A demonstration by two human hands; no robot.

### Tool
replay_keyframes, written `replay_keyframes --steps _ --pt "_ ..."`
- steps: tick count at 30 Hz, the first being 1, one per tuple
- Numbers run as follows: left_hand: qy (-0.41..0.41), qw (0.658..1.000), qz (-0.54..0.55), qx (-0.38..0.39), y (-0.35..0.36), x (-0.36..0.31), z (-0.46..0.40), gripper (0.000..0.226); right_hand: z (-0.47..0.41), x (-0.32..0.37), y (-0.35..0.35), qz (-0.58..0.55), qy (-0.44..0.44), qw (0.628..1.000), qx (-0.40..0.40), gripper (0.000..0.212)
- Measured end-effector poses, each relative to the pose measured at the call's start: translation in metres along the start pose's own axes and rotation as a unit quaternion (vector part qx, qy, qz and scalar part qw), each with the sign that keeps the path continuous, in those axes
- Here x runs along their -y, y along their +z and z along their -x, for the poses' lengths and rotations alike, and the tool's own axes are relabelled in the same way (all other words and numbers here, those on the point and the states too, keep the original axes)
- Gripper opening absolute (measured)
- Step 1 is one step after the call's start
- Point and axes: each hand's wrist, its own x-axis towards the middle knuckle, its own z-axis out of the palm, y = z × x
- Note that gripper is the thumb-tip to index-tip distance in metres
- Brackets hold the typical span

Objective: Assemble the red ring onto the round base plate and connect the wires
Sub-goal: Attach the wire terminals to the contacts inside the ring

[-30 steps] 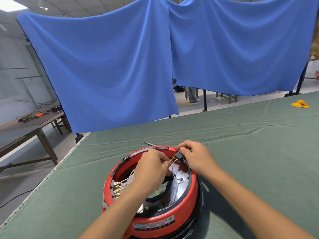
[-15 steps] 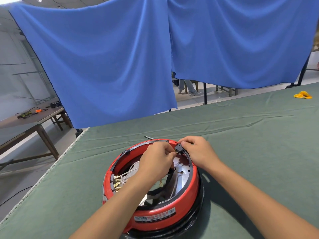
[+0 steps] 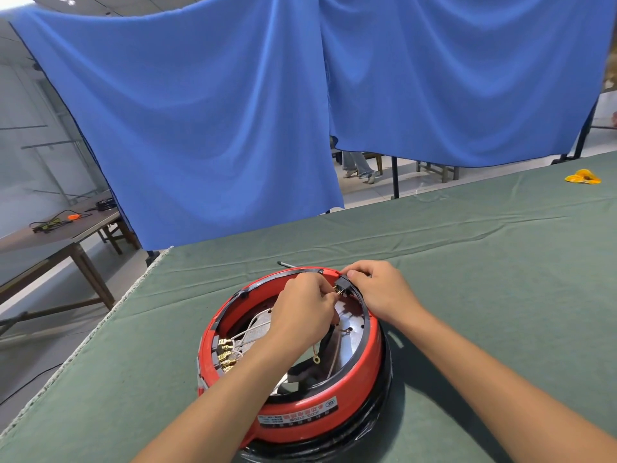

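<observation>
The red ring (image 3: 347, 392) sits on the round black base plate (image 3: 377, 426) on the green table. Inside it lie a shiny metal plate, white wires (image 3: 250, 332) and brass terminals (image 3: 225, 354) at its left wall. A black connector block (image 3: 343, 286) sits on the ring's far rim. My right hand (image 3: 380, 290) grips that block from the right. My left hand (image 3: 303, 312) pinches a small brass wire terminal right against the block's left face. A loose ring terminal (image 3: 315, 360) hangs inside.
A thin dark tool (image 3: 285, 264) lies just behind the ring. The green cloth table (image 3: 484, 279) stretches right, with a yellow object (image 3: 582, 178) at its far corner. Blue curtains hang behind. A wooden table (image 3: 50, 232) with tools stands left.
The view has tilted slightly, so the ring sits a little higher in the frame. Both hands stay at the connector block on the far rim, the left fingers working close to it.
</observation>
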Motion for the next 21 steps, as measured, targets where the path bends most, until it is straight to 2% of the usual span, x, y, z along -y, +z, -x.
replay_keyframes --steps 11,18,21 --pt "-0.007 1.0 0.002 -0.009 0.0043 0.002 -0.0007 0.018 0.0003 0.0016 0.0002 0.013 -0.003 1.0 0.0 0.024" --pt "0.0 0.997 -0.061 -0.052 0.0071 -0.0014 -0.0025 0.012 0.0012 0.0016 0.0001 0.012 -0.007 1.0 -0.002 0.025" --pt "-0.003 0.988 -0.139 -0.064 0.007 -0.005 -0.0049 0.012 0.0024 0.0027 0.0001 0.008 -0.007 1.0 -0.003 0.025"
